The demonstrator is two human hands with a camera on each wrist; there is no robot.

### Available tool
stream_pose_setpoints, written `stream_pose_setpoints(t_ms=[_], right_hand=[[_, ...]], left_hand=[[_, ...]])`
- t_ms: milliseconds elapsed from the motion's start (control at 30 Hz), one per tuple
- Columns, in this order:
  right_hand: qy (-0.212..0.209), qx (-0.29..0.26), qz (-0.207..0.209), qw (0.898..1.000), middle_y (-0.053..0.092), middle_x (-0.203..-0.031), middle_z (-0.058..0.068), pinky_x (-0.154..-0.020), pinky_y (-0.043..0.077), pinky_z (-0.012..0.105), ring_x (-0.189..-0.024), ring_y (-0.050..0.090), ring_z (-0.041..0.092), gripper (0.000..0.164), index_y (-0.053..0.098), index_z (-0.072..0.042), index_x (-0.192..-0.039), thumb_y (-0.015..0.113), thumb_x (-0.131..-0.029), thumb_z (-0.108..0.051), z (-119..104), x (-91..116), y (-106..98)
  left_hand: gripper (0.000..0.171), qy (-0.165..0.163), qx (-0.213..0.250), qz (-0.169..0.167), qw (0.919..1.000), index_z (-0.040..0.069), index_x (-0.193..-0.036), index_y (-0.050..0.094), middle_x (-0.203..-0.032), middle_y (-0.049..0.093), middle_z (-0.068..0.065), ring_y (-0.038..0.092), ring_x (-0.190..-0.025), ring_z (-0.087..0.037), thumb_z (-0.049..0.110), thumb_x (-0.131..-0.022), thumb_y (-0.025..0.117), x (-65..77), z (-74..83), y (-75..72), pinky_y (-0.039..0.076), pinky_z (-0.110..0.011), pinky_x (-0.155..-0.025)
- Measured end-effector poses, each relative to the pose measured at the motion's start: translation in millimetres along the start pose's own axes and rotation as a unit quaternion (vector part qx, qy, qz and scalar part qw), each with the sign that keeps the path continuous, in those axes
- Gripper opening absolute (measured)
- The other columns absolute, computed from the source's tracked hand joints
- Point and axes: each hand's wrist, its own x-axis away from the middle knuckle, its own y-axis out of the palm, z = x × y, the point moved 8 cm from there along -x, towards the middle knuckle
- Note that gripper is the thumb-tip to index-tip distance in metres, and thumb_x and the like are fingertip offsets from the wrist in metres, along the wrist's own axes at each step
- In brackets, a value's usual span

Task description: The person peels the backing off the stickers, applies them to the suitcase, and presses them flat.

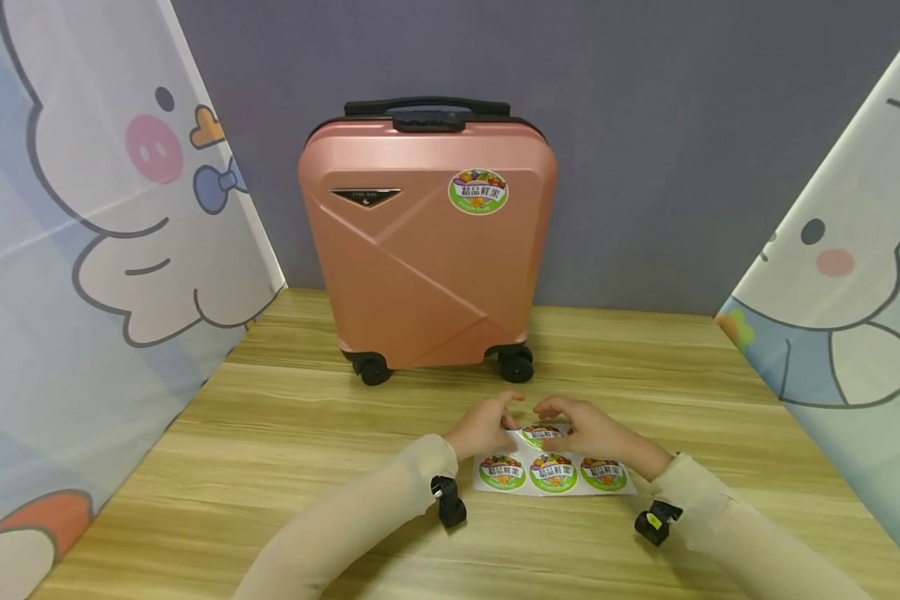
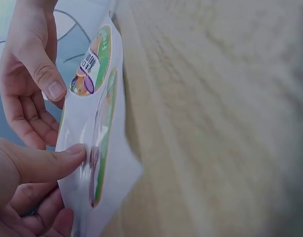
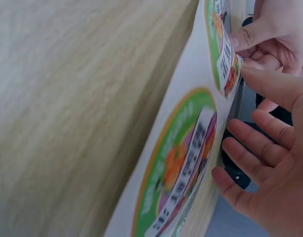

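I see the white sheet (image 1: pixel 528 457) before the suitcase (image 1: pixel 431 258), its oval, green-edged stickers (image 1: pixel 553 473) reading "精品鲜果"; the left hand (image 1: pixel 486 427) pinches its edge, the right hand (image 1: pixel 592 432), fingers spread, touches by thumb.

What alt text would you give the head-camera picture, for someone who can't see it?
A person's left hand and right hand are at a sheet of colorful fruit stickers on a wood-grain table. Behind them stands a pink suitcase with a matching sticker near its top.
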Motion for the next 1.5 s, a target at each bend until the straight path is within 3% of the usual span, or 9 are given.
stream_pose_setpoints(t_ms=[267, 400, 500, 800, 867, 1300, 1367, 1400, 1500], right_hand=[[-0.027, 0.015, -0.005, 1.000, 0.063, -0.124, 0.021, -0.090, 0.052, 0.054, -0.115, 0.058, 0.043, 0.051, 0.057, 0.005, -0.129, 0.075, -0.090, -0.023, -7, -3, 2], [-0.029, 0.030, -0.006, 0.999, 0.064, -0.122, 0.018, -0.091, 0.051, 0.054, -0.113, 0.059, 0.039, 0.051, 0.059, 0.005, -0.127, 0.076, -0.089, -0.025, -10, -5, -2], [-0.038, 0.052, 0.001, 0.998, 0.065, -0.120, 0.013, -0.091, 0.052, 0.051, -0.111, 0.061, 0.034, 0.048, 0.062, 0.003, -0.124, 0.077, -0.088, -0.026, -14, -6, -7], [-0.079, 0.113, 0.023, 0.990, 0.064, -0.114, 0.008, -0.084, 0.054, 0.042, -0.102, 0.062, 0.026, 0.044, 0.068, 0.003, -0.119, 0.081, -0.085, -0.022, -31, -10, -15], [-0.085, 0.120, 0.026, 0.989, 0.064, -0.111, 0.007, -0.081, 0.055, 0.039, -0.098, 0.062, 0.024, 0.044, 0.068, 0.003, -0.118, 0.082, -0.083, -0.021, -34, -10, -16], [-0.126, 0.158, 0.064, 0.977, 0.062, -0.099, 0.000, -0.074, 0.053, 0.034, -0.088, 0.060, 0.018, 0.038, 0.071, -0.003, -0.105, 0.089, -0.074, -0.017, -52, -13, -24], [-0.122, 0.160, 0.068, 0.977, 0.062, -0.097, -0.001, -0.074, 0.051, 0.035, -0.087, 0.060, 0.018, 0.037, 0.071, -0.005, -0.103, 0.090, -0.072, -0.017, -54, -14, -26], [-0.117, 0.161, 0.068, 0.978, 0.061, -0.097, -0.002, -0.075, 0.050, 0.037, -0.087, 0.059, 0.018, 0.037, 0.071, -0.007, -0.102, 0.090, -0.072, -0.018, -54, -14, -27], [-0.099, 0.163, 0.065, 0.980, 0.061, -0.097, -0.005, -0.079, 0.047, 0.044, -0.091, 0.058, 0.020, 0.036, 0.070, -0.011, -0.101, 0.090, -0.072, -0.019, -54, -16, -29]], left_hand=[[0.074, 0.018, 0.031, 0.011, 0.9993, 0.003, -0.140, 0.052, -0.085, 0.074, -0.001, 0.068, -0.078, -0.009, -0.010, -0.073, 0.082, 0.2, 0.1, -5.6, 0.055, -0.027, -0.082], [0.074, 0.025, 0.024, 0.014, 0.9993, 0.003, -0.140, 0.054, -0.085, 0.075, -0.001, 0.070, -0.081, -0.009, -0.006, -0.073, 0.084, -1.7, 3.2, -12.8, 0.046, -0.041, -0.103], [0.071, 0.034, 0.022, 0.018, 0.9990, 0.003, -0.140, 0.054, -0.086, 0.076, -0.001, 0.071, -0.082, -0.010, -0.005, -0.075, 0.083, -2.4, 7.6, -18.8, 0.037, -0.048, -0.110], [0.069, 0.025, 0.050, 0.027, 0.9981, 0.003, -0.140, 0.054, -0.085, 0.075, -0.002, 0.071, -0.084, -0.015, -0.006, -0.078, 0.081, -0.5, 14.1, -31.8, 0.047, -0.045, -0.102], [0.068, 0.025, 0.052, 0.028, 0.9979, 0.003, -0.140, 0.054, -0.084, 0.075, -0.002, 0.071, -0.083, -0.016, -0.006, -0.078, 0.081, -0.5, 14.7, -33.7, 0.054, -0.040, -0.090], [0.066, 0.035, 0.066, 0.030, 0.9968, 0.004, -0.141, 0.052, -0.083, 0.075, -0.006, 0.069, -0.076, -0.012, -0.006, -0.081, 0.077, 3.2, 23.9, -43.4, 0.056, -0.030, -0.079], [0.065, 0.038, 0.065, 0.031, 0.9967, 0.005, -0.141, 0.052, -0.085, 0.075, -0.007, 0.068, -0.074, -0.010, -0.005, -0.082, 0.077, 3.9, 25.9, -44.7, 0.056, -0.035, -0.082], [0.064, 0.042, 0.060, 0.032, 0.9968, 0.005, -0.142, 0.052, -0.085, 0.075, -0.007, 0.068, -0.074, -0.009, -0.004, -0.083, 0.077, 4.0, 27.1, -45.3, 0.054, -0.038, -0.090], [0.063, 0.057, 0.040, 0.035, 0.9969, 0.006, -0.142, 0.052, -0.085, 0.075, -0.005, 0.068, -0.075, -0.007, -0.001, -0.084, 0.077, 4.6, 31.2, -46.4, 0.035, -0.052, -0.111]])
